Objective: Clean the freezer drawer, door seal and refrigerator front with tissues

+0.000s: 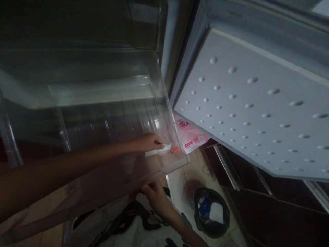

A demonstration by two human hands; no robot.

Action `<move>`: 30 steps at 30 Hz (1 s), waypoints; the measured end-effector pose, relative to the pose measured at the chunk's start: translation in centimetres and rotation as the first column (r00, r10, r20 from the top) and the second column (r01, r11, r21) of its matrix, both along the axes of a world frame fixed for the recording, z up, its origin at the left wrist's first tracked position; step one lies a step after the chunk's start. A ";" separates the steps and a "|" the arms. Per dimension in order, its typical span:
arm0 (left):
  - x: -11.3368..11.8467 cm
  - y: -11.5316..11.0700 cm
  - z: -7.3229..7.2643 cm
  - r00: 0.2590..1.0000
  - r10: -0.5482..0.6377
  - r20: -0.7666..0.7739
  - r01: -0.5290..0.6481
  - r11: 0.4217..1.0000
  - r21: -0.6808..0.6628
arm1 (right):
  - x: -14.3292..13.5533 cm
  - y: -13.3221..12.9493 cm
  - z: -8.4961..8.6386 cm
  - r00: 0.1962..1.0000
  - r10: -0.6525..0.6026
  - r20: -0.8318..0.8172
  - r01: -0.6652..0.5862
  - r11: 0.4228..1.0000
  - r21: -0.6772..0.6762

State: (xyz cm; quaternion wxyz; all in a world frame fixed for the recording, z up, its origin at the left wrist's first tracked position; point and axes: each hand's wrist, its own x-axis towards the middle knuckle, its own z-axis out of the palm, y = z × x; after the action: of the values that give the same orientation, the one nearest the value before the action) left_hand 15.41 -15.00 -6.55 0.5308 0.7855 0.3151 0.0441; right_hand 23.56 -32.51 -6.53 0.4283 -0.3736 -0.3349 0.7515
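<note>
A clear plastic drawer [102, 82] spans the left half of the view. Inside it, near the front right corner, my left hand [147, 142] presses a folded white cloth or tissue [159, 150] against the plastic, its fingers closed around it. An orange-red patch shows through the plastic just beside the cloth. Below, on the near side, my right hand [156, 197] grips the front edge of the drawer, its thumb toward me and some fingers partly hidden.
An open white refrigerator door [244, 103] with a dimpled inner panel fills the right. Behind the drawer's corner lies a pink and white plastic bag [191, 135]. A black-lined bin [212, 214] with waste stands on the tiled floor, beside dark cabinets [257, 209].
</note>
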 end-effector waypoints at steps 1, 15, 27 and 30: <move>0.3 -0.4 0.1 0.999 -0.028 -0.034 0.030 0.998 0.058 | 0.0 0.0 0.0 1.000 0.001 -0.007 -0.001 1.000 0.008; 3.6 -3.7 2.1 0.949 0.059 -0.309 -0.002 0.984 0.179 | 0.0 0.0 0.1 0.999 0.023 0.041 -0.022 0.999 -0.026; 2.3 -4.3 2.9 0.996 0.036 -0.085 -0.045 0.993 -0.110 | -0.1 -0.1 0.1 1.000 0.004 0.026 -0.004 1.000 -0.029; 2.1 -4.9 4.6 0.997 0.040 0.069 -0.026 0.981 -0.193 | 0.0 -0.2 -0.1 1.000 0.010 0.011 -0.010 1.000 -0.020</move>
State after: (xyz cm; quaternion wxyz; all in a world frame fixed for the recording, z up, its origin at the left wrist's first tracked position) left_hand 17.55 -19.87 -1.93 0.6143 0.7232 0.3115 0.0509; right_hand 23.52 -32.66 -6.67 0.4190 -0.3803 -0.3316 0.7549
